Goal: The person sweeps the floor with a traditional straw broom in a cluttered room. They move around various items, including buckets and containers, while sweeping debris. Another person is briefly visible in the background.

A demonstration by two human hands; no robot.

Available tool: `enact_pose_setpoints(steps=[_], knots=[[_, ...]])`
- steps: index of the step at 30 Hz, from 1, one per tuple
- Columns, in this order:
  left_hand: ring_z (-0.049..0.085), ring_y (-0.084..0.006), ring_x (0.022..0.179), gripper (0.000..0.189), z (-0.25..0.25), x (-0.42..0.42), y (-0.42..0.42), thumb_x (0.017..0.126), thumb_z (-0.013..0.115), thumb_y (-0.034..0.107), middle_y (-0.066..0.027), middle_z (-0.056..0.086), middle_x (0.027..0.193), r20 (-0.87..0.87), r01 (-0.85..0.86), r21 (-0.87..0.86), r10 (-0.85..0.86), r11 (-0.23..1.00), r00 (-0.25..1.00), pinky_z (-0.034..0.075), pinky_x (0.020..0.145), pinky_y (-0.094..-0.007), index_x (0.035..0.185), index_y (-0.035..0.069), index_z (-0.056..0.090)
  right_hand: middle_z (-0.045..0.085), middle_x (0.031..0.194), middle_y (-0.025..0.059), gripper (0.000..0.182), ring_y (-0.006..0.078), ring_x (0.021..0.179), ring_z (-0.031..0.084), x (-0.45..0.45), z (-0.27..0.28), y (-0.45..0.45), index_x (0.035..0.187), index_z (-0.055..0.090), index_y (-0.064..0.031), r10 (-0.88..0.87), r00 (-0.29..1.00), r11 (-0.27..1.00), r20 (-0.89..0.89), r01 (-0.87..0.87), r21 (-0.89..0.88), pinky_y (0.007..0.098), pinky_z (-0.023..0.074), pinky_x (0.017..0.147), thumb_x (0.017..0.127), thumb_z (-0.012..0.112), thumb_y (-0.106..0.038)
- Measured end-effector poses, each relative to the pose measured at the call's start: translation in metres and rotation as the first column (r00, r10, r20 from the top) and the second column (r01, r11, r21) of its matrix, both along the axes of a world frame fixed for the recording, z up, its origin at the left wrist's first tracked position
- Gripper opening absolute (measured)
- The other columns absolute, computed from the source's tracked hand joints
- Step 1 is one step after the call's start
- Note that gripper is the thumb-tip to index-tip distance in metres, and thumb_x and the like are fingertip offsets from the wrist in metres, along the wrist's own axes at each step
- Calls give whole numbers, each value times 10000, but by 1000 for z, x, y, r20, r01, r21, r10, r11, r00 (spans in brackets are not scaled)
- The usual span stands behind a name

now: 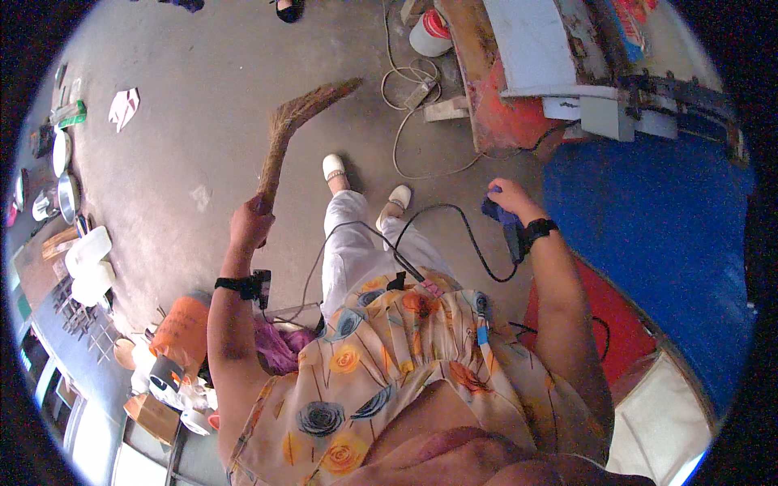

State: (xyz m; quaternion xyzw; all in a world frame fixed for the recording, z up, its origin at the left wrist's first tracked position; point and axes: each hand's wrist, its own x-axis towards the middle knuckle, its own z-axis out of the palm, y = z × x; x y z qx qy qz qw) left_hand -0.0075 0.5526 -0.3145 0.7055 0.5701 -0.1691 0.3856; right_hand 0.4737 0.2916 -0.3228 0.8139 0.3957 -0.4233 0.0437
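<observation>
A short straw hand broom (pixel 281 130) rises from my left hand (pixel 252 222), which grips it by the handle end. Its bristles bend toward the upper right, above the concrete floor. My right hand (pixel 512 199) is closed around a dark purple cloth-like item (pixel 499 214), partly hidden by the fingers. Black straps with small devices sit on both wrists. From them, a black cable (pixel 465 234) loops in front of my body. My two feet in white shoes (pixel 333 167) stand between the hands.
A blue-topped table (pixel 644 212) stands on my right. Ahead of it are a white bucket with a red lid (pixel 430 37) and a power strip (pixel 420 94) with looped cord. Crumpled paper (pixel 124 109) lies left. Metal basins (pixel 68 195) and an orange bucket (pixel 181 331) line the left side.
</observation>
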Motion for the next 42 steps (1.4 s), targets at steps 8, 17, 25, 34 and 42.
enact_pose_setpoints(steps=[8, 17, 25, 34, 42], knots=[[626, -246, 746, 543, -80, -35, 43, 652, 609, 161, -129, 633, 844, 98, -253, -179, 273, 951, 957, 480, 670, -335, 1182, 119, 501, 598, 952, 177, 310, 352, 875, 563, -13, -52, 114, 936, 617, -55, 179, 982, 980, 54, -183, 76, 412, 454, 759, 750, 546, -293], [562, -254, 984, 577, -143, -148, 74, 695, 539, 33, -184, 580, 1030, -237, -155, -234, 98, 960, 967, 440, 800, -330, 1251, 59, 388, 554, 1038, 199, 337, 363, 963, 522, -1, -281, 220, 970, 601, -38, 47, 999, 999, 11, -47, -15, 407, 415, 853, 728, 514, -256], [549, -189, 944, 634, -190, -167, 67, 611, 533, -35, -111, 579, 1008, -460, -312, -288, 155, 905, 874, 431, 797, -282, 1230, 26, 412, 296, 1322, 232, 349, 366, 1237, 259, 79, -499, 252, 1014, 602, -60, -167, 970, 986, 179, 160, 51, 372, 249, 1016, 744, 517, -265], [559, -200, 904, 721, -205, -152, 59, 515, 529, -75, -107, 588, 951, -500, -456, -227, 298, 861, 813, 436, 789, -290, 1219, 43, 425, 623, 898, 133, 177, 307, 873, 568, 100, -557, 286, 807, 650, -100, -36, 995, 995, 92, 27, 98, 373, 420, 835, 684, 562, -193], [565, -277, 938, 687, -219, -220, 33, 575, 573, -20, -160, 589, 969, -373, -247, -265, 137, 932, 918, 445, 786, -334, 1234, 47, 392, 569, 898, 165, 167, 337, 842, 560, -21, -470, 296, 824, 626, -158, 114, 983, 967, -143, -77, 244, 410, 456, 710, 663, 584, -165]])
